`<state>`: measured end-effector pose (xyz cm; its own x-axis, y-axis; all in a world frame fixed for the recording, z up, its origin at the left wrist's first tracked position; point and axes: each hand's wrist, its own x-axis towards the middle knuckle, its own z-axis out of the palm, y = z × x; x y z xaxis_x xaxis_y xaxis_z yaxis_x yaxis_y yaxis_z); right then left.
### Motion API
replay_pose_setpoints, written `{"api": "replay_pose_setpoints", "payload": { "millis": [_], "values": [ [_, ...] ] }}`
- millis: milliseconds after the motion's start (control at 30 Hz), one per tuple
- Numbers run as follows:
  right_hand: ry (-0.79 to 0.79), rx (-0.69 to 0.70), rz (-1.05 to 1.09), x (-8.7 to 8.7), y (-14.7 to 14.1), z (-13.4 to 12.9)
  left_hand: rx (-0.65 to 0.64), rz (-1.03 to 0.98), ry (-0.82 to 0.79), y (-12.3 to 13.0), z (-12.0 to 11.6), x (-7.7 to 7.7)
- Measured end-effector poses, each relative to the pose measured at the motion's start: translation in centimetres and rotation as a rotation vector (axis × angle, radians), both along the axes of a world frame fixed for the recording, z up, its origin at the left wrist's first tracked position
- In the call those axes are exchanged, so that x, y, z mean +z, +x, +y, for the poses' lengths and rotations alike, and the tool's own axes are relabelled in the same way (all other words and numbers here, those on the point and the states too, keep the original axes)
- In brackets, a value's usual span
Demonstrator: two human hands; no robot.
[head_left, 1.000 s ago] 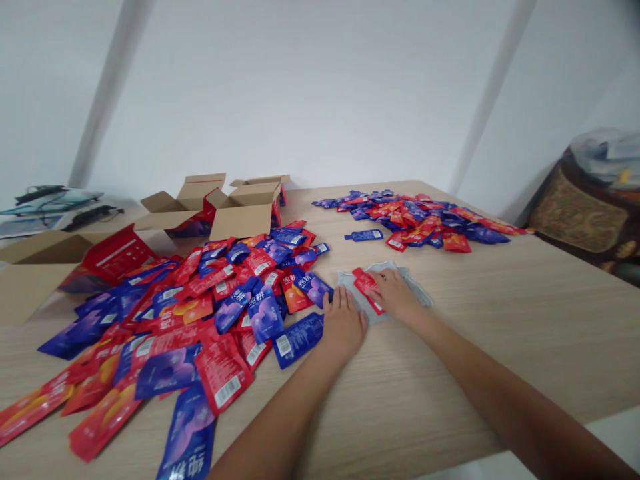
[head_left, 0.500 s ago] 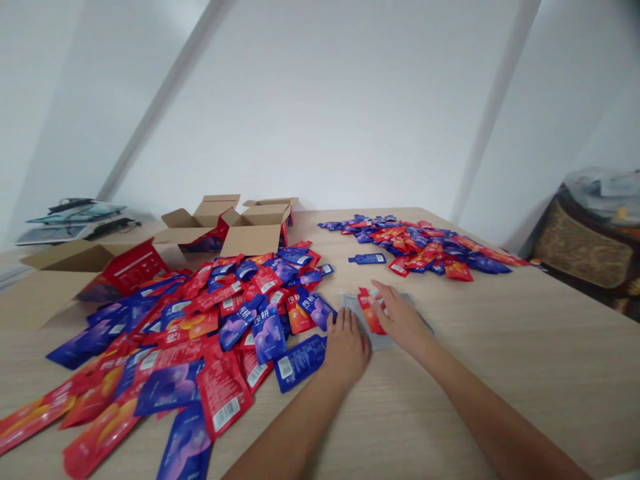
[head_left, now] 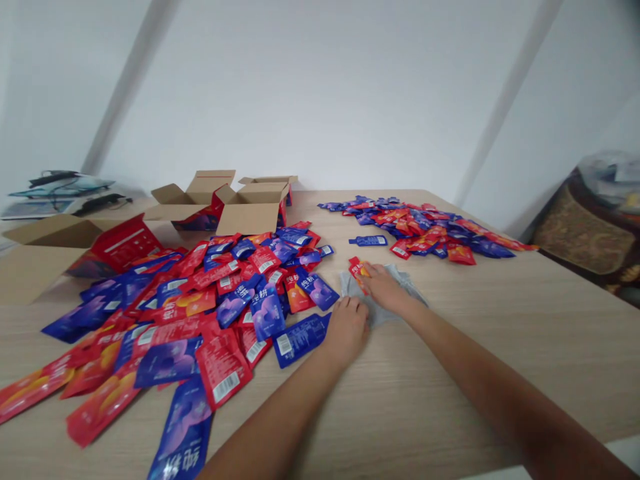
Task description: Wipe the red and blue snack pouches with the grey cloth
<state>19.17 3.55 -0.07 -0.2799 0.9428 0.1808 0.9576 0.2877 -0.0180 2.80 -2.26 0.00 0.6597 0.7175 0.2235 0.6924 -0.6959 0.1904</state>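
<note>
A red and orange pouch [head_left: 357,268] lies on a crumpled grey plastic bag [head_left: 400,310] at the table's middle. My right hand [head_left: 389,288] is closed over the pouch, covering its lower part. At the bag's left edge rests my left hand [head_left: 347,325], fingers curled down onto the plastic; their tips are partly hidden. Just left of that hand is a dark blue pouch [head_left: 303,339] with its barcode side up. Beyond it spreads a large heap of red and blue pouches [head_left: 220,307].
Open cardboard boxes [head_left: 253,217] stand behind the left heap, another box [head_left: 43,263] at far left. A second heap of pouches [head_left: 420,230] lies at the back right, with a single blue pouch [head_left: 369,241] beside it. A patterned chair [head_left: 575,233] stands right of the table.
The red pouch has shifted left and away under my right hand, which has closed over it. My left fingers have curled in. The grey bag is more wrinkled. The view has tilted down slightly.
</note>
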Motion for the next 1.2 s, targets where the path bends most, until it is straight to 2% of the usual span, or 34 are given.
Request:
{"api": "replay_pose_setpoints", "payload": {
  "millis": [133, 233, 333, 400, 533, 633, 733, 833, 933, 1067, 1200],
  "values": [
    [0.015, -0.044, 0.025, 0.7, 0.2, 2.7, 0.01, -0.042, 0.013, -0.2, 0.0, -0.2],
    [0.111, -0.124, 0.178, 0.6, 0.7, 2.8, 0.016, -0.055, 0.029, -0.3, 0.1, -0.5],
    [0.26, -0.155, 0.327, 0.9, 1.0, 1.1, 0.014, -0.054, 0.033, -0.2, 0.1, -0.6],
    [0.311, -0.088, 0.314, 1.5, 0.8, -0.9, 0.019, -0.049, 0.036, -0.2, 0.1, -0.6],
    [0.242, 0.082, 0.23, 2.3, 0.0, -5.1, 0.029, -0.042, 0.052, -0.2, -0.1, -0.5],
    [0.163, 0.052, 0.169, 1.0, -0.1, -7.2, 0.019, -0.056, 0.072, -0.3, -0.3, -0.5],
    [0.092, -0.022, 0.062, -1.3, 0.4, -7.6, -0.003, -0.054, 0.07, -0.3, -0.3, -0.4],
    [0.069, -0.002, 0.009, -2.9, 0.9, -6.1, -0.023, -0.045, 0.051, -0.3, -0.2, -0.5],
    [0.072, 0.014, 0.006, -2.9, 1.2, -2.8, -0.021, -0.049, 0.022, -0.3, -0.1, -0.7],
    [0.068, -0.058, -0.011, -0.9, 1.3, 1.7, -0.015, -0.078, -0.007, -0.4, -0.1, -0.8],
    [-0.011, -0.114, -0.054, 1.6, 0.7, 3.0, -0.019, -0.086, -0.032, -0.6, -0.1, -0.8]
  ]
}}
